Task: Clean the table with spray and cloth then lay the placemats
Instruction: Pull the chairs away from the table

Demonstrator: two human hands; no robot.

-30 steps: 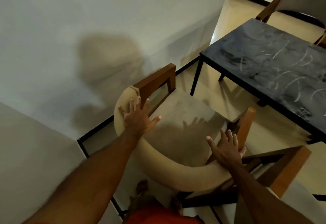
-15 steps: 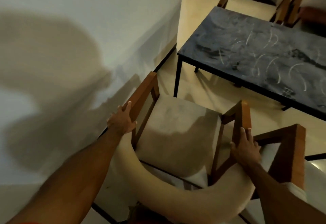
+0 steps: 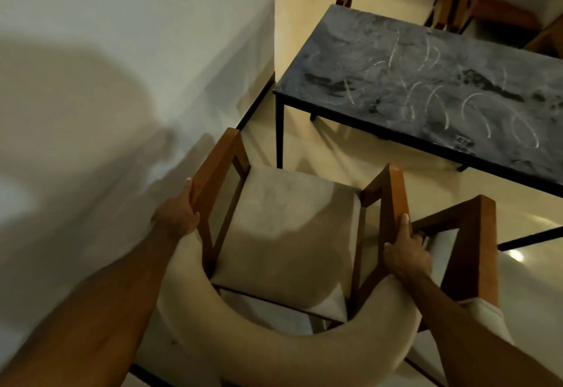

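Left hand (image 3: 175, 219): your fingers curl round the left arm of the chair (image 3: 289, 228).
Right hand (image 3: 406, 254): you grip its right arm.
Table (image 3: 426, 88): dark, with chalky smears, past the chair's front.
Second chair (image 3: 469, 243): just beside your right hand.

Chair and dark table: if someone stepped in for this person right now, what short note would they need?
Left hand grips the chair's left armrest; right hand grips the right armrest.
The chair stands apart from the table, near the wall.
Done: nothing on the table; its top shows pale smears.
Left: spray, wipe, lay placemats. No spray, cloth or placemats in view.
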